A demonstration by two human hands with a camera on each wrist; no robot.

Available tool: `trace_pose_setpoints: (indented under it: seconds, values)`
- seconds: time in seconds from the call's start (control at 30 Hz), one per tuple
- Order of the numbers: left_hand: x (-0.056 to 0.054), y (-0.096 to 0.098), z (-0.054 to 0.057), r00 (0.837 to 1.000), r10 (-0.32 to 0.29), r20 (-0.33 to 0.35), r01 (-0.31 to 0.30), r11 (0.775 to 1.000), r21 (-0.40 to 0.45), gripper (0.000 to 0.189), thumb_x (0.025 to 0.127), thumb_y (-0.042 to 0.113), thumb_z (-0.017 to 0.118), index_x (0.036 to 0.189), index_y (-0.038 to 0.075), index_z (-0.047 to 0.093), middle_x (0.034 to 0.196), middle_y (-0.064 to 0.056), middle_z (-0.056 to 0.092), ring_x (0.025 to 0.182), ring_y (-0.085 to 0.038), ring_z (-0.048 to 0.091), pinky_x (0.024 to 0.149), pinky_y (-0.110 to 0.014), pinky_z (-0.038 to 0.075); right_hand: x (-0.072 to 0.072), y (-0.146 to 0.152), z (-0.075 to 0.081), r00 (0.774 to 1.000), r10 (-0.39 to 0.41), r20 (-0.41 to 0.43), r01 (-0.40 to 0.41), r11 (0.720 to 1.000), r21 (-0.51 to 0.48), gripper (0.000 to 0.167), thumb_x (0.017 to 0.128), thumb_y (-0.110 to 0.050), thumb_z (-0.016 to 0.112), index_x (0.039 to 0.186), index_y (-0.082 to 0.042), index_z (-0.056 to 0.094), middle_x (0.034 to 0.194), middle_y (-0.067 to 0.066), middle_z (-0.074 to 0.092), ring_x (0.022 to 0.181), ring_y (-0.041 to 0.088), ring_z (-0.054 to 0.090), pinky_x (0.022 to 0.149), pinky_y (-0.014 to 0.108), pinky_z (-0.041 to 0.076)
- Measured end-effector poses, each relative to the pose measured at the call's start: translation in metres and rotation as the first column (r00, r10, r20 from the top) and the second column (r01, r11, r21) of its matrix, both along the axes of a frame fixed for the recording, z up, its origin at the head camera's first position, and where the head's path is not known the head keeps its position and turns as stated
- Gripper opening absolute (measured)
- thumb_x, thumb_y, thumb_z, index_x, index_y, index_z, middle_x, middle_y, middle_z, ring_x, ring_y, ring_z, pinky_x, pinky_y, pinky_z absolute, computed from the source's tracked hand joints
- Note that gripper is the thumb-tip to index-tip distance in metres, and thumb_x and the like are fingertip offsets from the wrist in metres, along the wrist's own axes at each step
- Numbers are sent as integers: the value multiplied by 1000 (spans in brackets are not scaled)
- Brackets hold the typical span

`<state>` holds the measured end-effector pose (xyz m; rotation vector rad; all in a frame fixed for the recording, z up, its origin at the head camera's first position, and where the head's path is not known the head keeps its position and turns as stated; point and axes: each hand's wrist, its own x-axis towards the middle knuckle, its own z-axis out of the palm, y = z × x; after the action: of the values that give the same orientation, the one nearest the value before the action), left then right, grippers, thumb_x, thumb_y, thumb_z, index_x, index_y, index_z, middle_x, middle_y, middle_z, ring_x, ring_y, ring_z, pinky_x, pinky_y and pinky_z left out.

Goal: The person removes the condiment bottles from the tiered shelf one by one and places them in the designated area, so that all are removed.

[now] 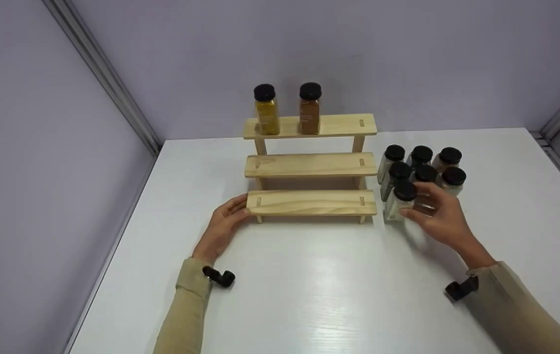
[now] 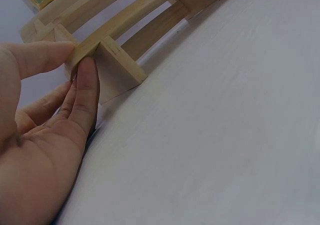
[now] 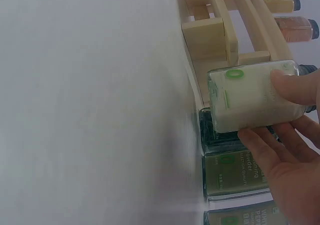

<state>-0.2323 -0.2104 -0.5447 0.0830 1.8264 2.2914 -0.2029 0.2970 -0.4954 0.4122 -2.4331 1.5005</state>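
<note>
A three-tier wooden rack (image 1: 312,202) stands in the middle of the table. My left hand (image 1: 222,227) pinches the left end of its lowest step, thumb on top and fingers underneath in the left wrist view. To the right of the rack, my right hand (image 1: 440,216) grips a spice jar (image 3: 255,96) of pale powder with a black lid between thumb and fingers. In the right wrist view this jar is in front of other jars, and its base looks lifted off the table. A yellow spice jar (image 1: 268,117) and a reddish-brown spice jar (image 1: 309,117) stand on the top step.
Several black-lidded spice jars (image 1: 391,156) stand grouped right of the rack, partly hidden by my right hand. One label in the right wrist view, on a greenish jar (image 3: 232,174), includes the word "Powder". Pale walls (image 1: 201,64) rise behind and left of the white table (image 1: 299,285).
</note>
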Motion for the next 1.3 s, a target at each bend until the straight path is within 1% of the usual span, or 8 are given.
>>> trace_pose_setpoints:
  seconds: [0.17, 0.27, 0.4, 0.6, 0.83, 0.93, 1.07, 1.3]
  values:
    - [0, 1, -1, 1000, 0, -3, 0, 1000, 4, 55, 107, 3, 61, 159, -3, 44, 162, -22, 48, 143, -27, 54, 115, -28, 50, 0, 0, -2, 1000, -8, 25, 7, 1000, 19, 59, 83, 7, 88, 136, 7, 63, 122, 21, 70, 103, -10, 66, 91, 8, 56]
    - [0, 1, -1, 1000, 4, -6, -4, 1000, 2, 54, 107, 2, 61, 158, -3, 45, 161, -22, 48, 142, -26, 55, 115, -28, 51, -1, 1, -4, 1000, -8, 30, 7, 999, 47, 60, 84, 6, 88, 138, 7, 62, 126, 25, 69, 104, -12, 64, 91, 7, 55]
    - [0, 2, -1, 1000, 7, -11, -8, 1000, -4, 55, 106, 1, 62, 158, -4, 44, 162, -24, 47, 140, -24, 56, 113, -27, 52, -2, 3, -6, 999, -4, 39, 2, 998, 63, 59, 85, 4, 88, 138, 7, 62, 128, 25, 68, 105, -13, 62, 92, 8, 55]
    - [-1, 2, 0, 1000, 6, -9, -6, 1000, 0, 55, 106, 2, 63, 158, -4, 46, 161, -23, 48, 141, -25, 56, 114, -28, 52, -2, 3, -4, 999, 1, 54, -4, 998, 62, 57, 86, 3, 88, 137, 6, 63, 128, 24, 68, 106, -12, 63, 94, 9, 55]
    - [-1, 2, 1, 1000, -13, -21, 13, 1000, -12, 53, 108, 3, 60, 159, -2, 44, 159, -22, 49, 138, -24, 58, 114, -30, 52, -1, 3, -3, 998, 13, 66, -16, 999, 49, 57, 86, 6, 85, 138, 6, 62, 127, 26, 68, 107, -11, 63, 95, 8, 54]
    - [-2, 3, 1, 1000, -3, -19, 3, 1000, -2, 53, 107, 1, 60, 158, -3, 46, 159, -22, 50, 136, -24, 59, 113, -30, 53, -1, 3, -2, 998, 19, 64, -22, 999, 49, 59, 87, 6, 85, 140, 6, 61, 128, 25, 67, 107, -12, 62, 95, 8, 53]
    - [-1, 3, 1, 1000, 5, -14, -5, 1000, 1, 53, 107, 0, 60, 157, -5, 45, 159, -24, 50, 138, -24, 58, 113, -29, 53, 0, 4, 3, 999, 30, 41, -31, 999, 26, 57, 87, 6, 85, 140, 5, 62, 129, 22, 67, 111, -8, 64, 97, 10, 55]
    - [0, 2, 1, 1000, 3, -17, -3, 1000, 20, 54, 106, -1, 60, 158, -6, 44, 160, -25, 48, 138, -25, 57, 114, -29, 52, 0, 2, 21, 996, 70, -63, -71, 997, -24, 51, 87, 9, 83, 135, 2, 67, 126, 20, 69, 115, 5, 70, 97, 15, 58]
